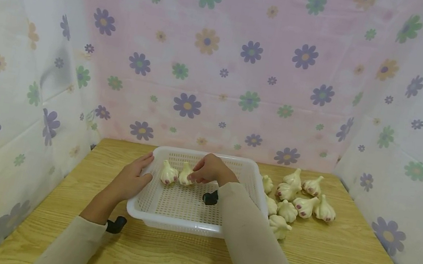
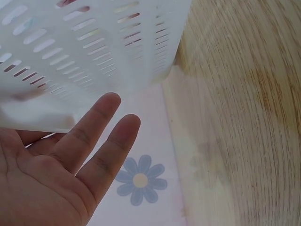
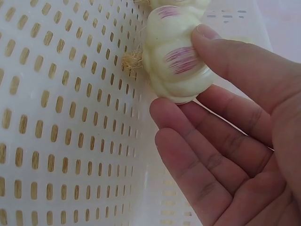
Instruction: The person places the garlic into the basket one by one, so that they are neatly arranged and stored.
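A white perforated plastic basket stands on the wooden table. Inside, near its back left, two garlic bulbs sit side by side: the left garlic bulb and the right garlic bulb. My right hand reaches into the basket and pinches the right bulb between thumb and fingers; the right wrist view shows this purple-streaked bulb close up, roots toward the basket floor. At the basket's left rim rests my left hand. In the left wrist view, two of its fingers extend straight outside the basket wall.
Several garlic bulbs lie in a loose group on the table, right of the basket, some close against its wall. Flower-printed cloth encloses the back and both sides. A black wrist-camera piece projects by the left sleeve.
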The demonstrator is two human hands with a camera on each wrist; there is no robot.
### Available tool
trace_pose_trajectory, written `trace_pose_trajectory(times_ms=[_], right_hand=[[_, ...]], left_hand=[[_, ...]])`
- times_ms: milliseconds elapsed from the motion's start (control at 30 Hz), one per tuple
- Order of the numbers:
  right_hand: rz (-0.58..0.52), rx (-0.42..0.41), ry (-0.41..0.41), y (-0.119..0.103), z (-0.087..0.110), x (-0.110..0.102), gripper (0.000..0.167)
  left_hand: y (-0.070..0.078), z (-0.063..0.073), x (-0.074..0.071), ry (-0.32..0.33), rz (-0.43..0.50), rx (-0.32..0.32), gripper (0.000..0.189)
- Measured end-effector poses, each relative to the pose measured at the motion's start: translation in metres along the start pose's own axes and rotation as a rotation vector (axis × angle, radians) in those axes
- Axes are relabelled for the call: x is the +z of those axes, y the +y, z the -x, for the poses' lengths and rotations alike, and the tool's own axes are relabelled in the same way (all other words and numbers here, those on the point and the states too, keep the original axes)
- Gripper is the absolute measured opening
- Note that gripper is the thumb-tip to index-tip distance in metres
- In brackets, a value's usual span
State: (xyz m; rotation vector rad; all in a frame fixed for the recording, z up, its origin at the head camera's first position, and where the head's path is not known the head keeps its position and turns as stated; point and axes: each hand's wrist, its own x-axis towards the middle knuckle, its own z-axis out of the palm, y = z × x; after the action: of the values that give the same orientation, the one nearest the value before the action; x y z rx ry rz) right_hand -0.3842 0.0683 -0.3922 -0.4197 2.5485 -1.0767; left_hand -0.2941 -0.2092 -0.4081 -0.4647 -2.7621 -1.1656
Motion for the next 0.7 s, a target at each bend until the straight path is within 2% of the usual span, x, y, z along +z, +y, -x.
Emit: trace_pose_trajectory(times_ms=[700], right_hand=[[-0.014, 0.024, 0.005, -0.0051, 0.0063, -0.0011, 0.027]], left_hand=[[-0.0012, 0.0012, 0.0003, 0.007, 0.010, 0.007, 0.065]])
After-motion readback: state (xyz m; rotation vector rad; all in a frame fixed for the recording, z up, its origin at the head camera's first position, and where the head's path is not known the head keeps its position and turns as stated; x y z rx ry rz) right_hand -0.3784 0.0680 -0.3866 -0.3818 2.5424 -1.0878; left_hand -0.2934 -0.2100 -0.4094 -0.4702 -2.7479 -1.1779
